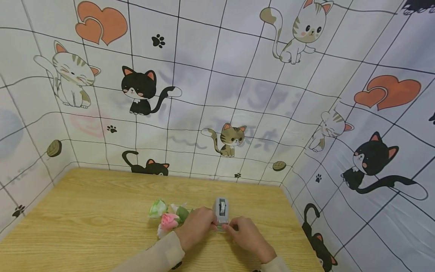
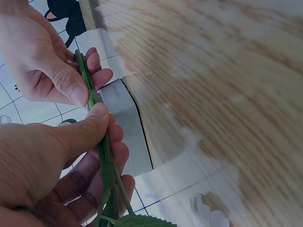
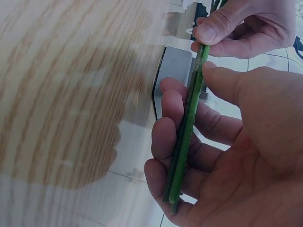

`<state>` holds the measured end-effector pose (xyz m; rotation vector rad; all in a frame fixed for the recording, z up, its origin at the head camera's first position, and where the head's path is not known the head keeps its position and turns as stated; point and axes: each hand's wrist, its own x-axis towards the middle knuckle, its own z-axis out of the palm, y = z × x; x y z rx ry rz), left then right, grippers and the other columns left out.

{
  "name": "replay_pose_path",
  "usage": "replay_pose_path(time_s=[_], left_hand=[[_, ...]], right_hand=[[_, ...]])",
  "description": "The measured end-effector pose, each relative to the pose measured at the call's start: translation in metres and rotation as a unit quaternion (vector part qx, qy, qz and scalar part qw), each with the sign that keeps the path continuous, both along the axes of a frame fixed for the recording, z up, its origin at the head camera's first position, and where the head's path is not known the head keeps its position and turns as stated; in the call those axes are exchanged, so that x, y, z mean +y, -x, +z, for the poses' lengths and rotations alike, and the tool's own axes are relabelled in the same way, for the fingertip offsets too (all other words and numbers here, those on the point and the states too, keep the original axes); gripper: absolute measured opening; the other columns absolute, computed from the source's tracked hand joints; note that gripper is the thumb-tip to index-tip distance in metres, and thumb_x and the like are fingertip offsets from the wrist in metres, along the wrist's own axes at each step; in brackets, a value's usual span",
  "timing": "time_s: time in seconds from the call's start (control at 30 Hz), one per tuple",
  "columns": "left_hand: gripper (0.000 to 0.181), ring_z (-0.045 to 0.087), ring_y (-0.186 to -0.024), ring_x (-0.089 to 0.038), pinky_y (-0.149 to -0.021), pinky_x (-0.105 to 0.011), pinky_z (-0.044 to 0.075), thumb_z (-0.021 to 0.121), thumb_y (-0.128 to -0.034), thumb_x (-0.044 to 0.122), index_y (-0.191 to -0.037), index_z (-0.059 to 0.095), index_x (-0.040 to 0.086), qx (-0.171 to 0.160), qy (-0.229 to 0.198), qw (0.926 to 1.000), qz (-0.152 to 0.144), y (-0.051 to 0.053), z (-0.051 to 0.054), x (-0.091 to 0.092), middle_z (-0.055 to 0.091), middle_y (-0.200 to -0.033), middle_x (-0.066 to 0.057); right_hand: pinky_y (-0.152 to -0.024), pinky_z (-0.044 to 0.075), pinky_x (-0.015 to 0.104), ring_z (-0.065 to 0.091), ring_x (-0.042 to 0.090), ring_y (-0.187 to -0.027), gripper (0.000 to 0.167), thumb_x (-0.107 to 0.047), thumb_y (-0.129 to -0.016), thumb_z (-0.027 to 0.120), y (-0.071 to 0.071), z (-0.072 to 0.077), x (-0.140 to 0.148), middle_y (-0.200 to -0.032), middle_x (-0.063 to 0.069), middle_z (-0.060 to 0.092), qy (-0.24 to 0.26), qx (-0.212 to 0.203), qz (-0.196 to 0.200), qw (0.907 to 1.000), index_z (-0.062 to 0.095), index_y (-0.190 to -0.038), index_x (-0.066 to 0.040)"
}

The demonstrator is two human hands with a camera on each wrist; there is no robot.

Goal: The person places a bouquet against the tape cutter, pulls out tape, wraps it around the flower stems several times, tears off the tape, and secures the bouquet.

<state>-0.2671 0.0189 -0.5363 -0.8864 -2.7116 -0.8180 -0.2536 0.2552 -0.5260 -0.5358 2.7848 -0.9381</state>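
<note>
My left hand (image 1: 198,226) pinches a bundle of green flower stems (image 2: 108,175) between thumb and fingers. At the other end of the bundle, my right hand (image 1: 249,234) holds the stems, its fingers curled round them and its thumb along the side. A shiny clear strip, like tape, shows on the stems between the two thumbs in the right wrist view. The blooms lie left of my left hand: a pink rose (image 1: 168,221) and a pale green-white flower (image 1: 158,208), with green leaves. Just beyond the hands stands a grey tape dispenser (image 1: 221,211).
The wooden table (image 1: 102,211) reaches back to a white curtain (image 1: 197,90) printed with cats and grid lines. More of this cloth hangs at the left and right sides.
</note>
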Motion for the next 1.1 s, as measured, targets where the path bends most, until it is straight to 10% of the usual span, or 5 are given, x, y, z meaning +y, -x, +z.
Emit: replay_pose_path(time_s=[1.1], left_hand=[[0.014, 0.067, -0.072, -0.003, -0.067, -0.023, 0.058, 0.099, -0.0899, 0.017, -0.084, 0.086, 0.015, -0.005, 0.009, 0.9999, 0.003, 0.0, 0.001, -0.001, 0.083, -0.085, 0.002]], right_hand=[[-0.051, 0.027, 0.022, 0.037, 0.006, -0.055, 0.05, -0.039, -0.118, 0.072, 0.001, -0.007, -0.007, -0.061, -0.014, 0.043, -0.016, -0.022, -0.024, 0.9993, 0.072, -0.075, -0.014]])
